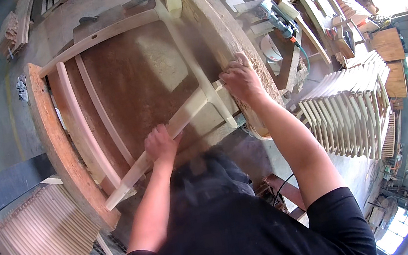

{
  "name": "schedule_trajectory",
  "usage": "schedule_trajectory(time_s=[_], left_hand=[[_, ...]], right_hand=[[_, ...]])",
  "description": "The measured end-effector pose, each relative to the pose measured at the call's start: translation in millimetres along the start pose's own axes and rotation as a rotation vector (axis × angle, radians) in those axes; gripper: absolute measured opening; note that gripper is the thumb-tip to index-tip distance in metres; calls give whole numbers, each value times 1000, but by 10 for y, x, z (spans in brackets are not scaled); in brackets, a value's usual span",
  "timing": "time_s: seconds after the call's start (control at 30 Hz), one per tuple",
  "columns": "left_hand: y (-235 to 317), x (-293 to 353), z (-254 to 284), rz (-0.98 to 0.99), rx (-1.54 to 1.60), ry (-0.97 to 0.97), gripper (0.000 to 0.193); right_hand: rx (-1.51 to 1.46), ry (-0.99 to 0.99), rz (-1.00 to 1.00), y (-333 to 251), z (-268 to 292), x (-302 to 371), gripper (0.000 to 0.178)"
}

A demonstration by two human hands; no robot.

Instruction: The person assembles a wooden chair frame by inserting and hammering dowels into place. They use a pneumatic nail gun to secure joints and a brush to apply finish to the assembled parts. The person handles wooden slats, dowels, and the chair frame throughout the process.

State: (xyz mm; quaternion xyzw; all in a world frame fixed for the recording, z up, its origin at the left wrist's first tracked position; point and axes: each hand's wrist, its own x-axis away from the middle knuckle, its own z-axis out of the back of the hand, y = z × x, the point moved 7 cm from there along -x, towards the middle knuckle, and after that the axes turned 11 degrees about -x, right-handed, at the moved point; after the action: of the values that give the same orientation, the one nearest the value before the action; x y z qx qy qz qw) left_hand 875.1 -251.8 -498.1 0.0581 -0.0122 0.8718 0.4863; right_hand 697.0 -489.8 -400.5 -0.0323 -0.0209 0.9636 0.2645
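Note:
A pale wooden furniture frame [178,41] lies on a brown, dusty work surface [132,69] between two thick timber beams. My left hand [160,143] is closed around the near rail [186,113] of this frame, about midway along it. At the rail's right end, my right hand [242,78] rests with bent fingers against the right beam [206,19]. Beside those fingers shows the end of a small pale block [219,85]; whether they grip it is hidden. Another pale block [173,0] sits between the frame's far corner and that beam.
The left beam [61,143] borders the work surface. Stacked slatted wood parts [50,229] stand at lower left, and a stack of curved wood parts [344,112] stands at right. Beyond the right beam lie a teal power tool [277,20] with a hose and a white tub [270,48].

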Motion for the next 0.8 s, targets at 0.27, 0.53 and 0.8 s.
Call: schedule_trajectory(time_s=[0.27, 0.53, 0.8], left_hand=[[-5, 8, -56, -20, 15, 13, 61], [354, -329, -166, -47, 92, -175, 60], [876, -854, 54, 285, 249, -333, 56]], right_hand=[[-45, -89, -52, 30, -45, 8, 12], [-519, 400, -85, 218, 487, 1, 51], [-327, 507, -575, 2658, 52, 236, 72]])
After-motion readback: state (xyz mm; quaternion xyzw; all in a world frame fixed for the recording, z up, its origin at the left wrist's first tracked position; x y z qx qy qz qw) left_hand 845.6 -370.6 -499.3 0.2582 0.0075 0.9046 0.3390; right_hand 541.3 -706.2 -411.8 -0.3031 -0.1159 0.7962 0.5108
